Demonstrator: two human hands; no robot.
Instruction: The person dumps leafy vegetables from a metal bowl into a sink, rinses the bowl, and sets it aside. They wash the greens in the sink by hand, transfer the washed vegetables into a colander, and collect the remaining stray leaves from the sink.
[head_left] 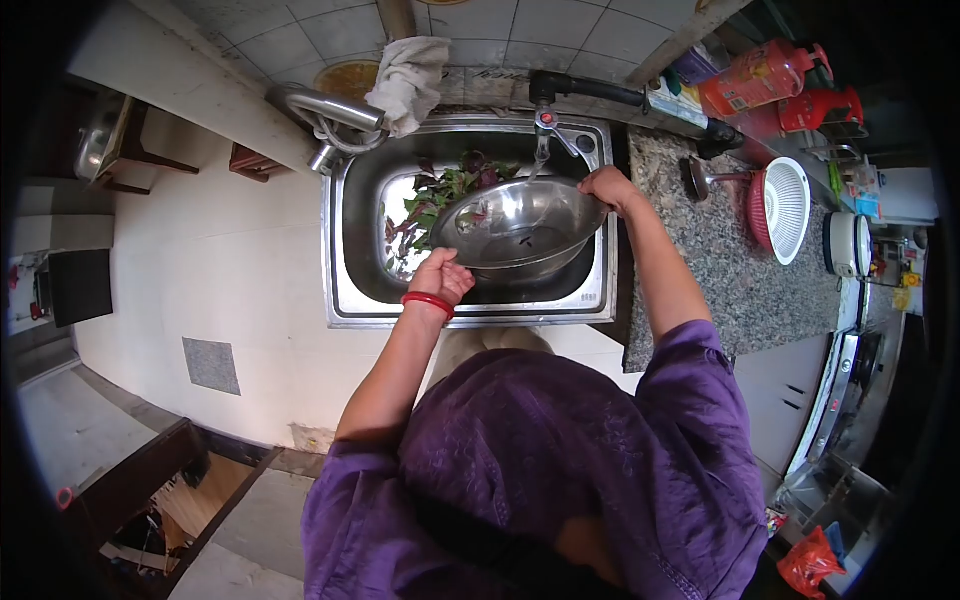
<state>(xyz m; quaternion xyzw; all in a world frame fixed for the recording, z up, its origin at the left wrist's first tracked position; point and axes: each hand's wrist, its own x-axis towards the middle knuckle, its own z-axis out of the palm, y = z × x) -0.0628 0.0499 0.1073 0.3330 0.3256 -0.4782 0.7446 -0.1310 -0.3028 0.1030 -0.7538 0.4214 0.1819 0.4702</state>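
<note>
A wide metal bowl, tilted over the sink, is held at its rim from both sides. On its near left edge my left hand is closed, a red bangle at the wrist. My right hand grips the far right edge. Inside the bowl lie a little water and a small dark bit of leaf. Leafy greens with green and purple leaves rest in the sink behind and left of the bowl. Above the bowl's far rim is the tap, with what looks like water below its spout.
A grey cloth hangs by a curved metal spout behind the sink. On the granite counter to the right are a red and white colander and a dark utensil. Red bottles stand farther back.
</note>
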